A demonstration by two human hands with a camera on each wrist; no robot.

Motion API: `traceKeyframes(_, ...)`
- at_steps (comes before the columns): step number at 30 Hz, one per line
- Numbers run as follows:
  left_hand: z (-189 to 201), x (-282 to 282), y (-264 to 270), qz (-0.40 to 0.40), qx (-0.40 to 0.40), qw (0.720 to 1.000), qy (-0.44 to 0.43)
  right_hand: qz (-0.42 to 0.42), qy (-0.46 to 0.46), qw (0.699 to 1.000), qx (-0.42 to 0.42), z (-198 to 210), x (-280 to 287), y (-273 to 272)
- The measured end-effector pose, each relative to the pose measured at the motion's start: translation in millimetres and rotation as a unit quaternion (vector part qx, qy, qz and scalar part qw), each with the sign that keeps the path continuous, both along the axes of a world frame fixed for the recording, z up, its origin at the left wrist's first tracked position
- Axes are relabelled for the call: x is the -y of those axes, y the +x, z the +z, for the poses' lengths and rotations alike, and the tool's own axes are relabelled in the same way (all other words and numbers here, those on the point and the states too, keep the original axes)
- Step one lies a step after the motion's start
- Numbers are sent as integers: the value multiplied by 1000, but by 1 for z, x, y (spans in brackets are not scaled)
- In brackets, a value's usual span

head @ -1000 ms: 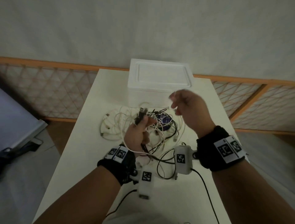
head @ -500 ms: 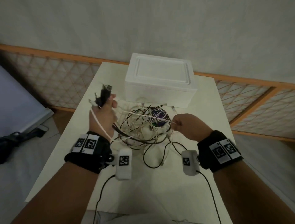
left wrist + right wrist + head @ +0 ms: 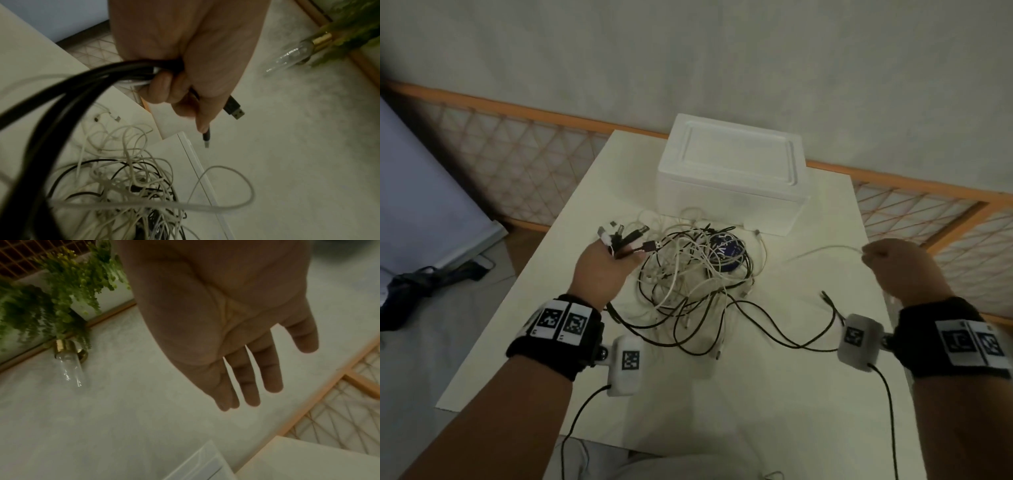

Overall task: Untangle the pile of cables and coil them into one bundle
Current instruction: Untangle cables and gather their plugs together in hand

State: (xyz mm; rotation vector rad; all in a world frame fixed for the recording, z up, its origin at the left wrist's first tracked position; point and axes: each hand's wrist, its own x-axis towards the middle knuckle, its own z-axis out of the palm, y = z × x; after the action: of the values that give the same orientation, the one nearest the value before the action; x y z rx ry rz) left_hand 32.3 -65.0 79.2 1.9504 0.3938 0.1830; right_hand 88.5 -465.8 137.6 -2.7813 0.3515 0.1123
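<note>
Black-and-white plug ends: clenched in left hand point(image 3: 599, 274), frame centre-left.
White cable point(image 3: 825, 251): right hand point(image 3: 907, 270) apparently pinches it, right edge; wrist view shows straight fingers, grip uncertain.
Tangle point(image 3: 695, 274): centre table point(image 3: 774, 411).
Progress: early; untangling, coiling remain.

Bare forearms wear black wristbands point(image 3: 558, 337) with white square-code tags; a grey camera box point(image 3: 626, 365) trailing black wire point(image 3: 571, 425) hangs beside each.

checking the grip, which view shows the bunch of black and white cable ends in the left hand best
The head view: the bunch of plug ends fans out above the left hand. The left wrist view shows the fingers curled round the cords and two plugs. The right wrist view misses it.
</note>
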Motion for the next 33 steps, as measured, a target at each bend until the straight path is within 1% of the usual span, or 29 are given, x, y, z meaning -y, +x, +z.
traceKeyframes(2,2,8,-3,-15,-7,1000,18,6,30,1000,2,2,-9,-5)
traceKeyframes(3,4,12,-3,-12,-15,1000,25,25,52,998,25,5,-23,-9)
traceKeyframes(5,7,21,-1,-14,-41,999,32,100,87,987,87,10,-64,-17)
traceKeyframes(7,9,33,0,-38,-63,997,10,209,132,960,133,16,-114,-31)
traceKeyframes(8,13,40,0,-52,-60,997,-25,268,146,943,132,16,-139,-38)
traceKeyframes(9,16,47,-1,-57,-53,994,-78,322,150,928,110,14,-160,-45)
traceKeyframes(10,20,53,-2,-47,-40,988,-140,362,153,916,75,10,-178,-52)
traceKeyframes(11,26,59,-3,-25,-31,980,-193,385,164,908,34,3,-192,-56)
traceKeyframes(13,35,67,-4,0,-17,958,-287,386,204,899,-28,-10,-211,-63)
traceKeyframes(14,38,69,-3,-10,-6,943,-334,372,222,900,-36,-16,-217,-65)
traceKeyframes(16,42,68,-3,-59,20,901,-430,334,257,907,-21,-24,-222,-65)
traceKeyframes(17,43,65,-2,-84,35,873,-480,318,275,907,-20,-27,-224,-62)
traceKeyframes(18,43,63,-2,-99,47,846,-522,313,298,901,-27,-29,-224,-60)
traceKeyframes(19,44,60,-1,-104,54,827,-550,314,328,890,-44,-32,-223,-57)
traceKeyframes(20,45,57,-2,-106,59,815,-567,324,351,876,-65,-34,-222,-55)
traceKeyframes(21,47,53,-2,-98,59,808,-577,341,338,874,-82,-37,-220,-53)
traceKeyframes(23,49,42,0,-57,57,797,-599,386,244,886,-82,-35,-214,-53)
traceKeyframes(25,46,23,0,-9,61,790,-610,419,151,894,-52,-34,-207,-56)
traceKeyframes(28,37,-10,-2,62,58,777,-624,426,8,905,-3,-35,-190,-57)
traceKeyframes(30,28,-34,-3,107,52,777,-618,404,-21,914,7,-37,-174,-55)
traceKeyframes(33,15,-63,-7,138,46,785,-603,365,-15,931,21,-35,-156,-52)
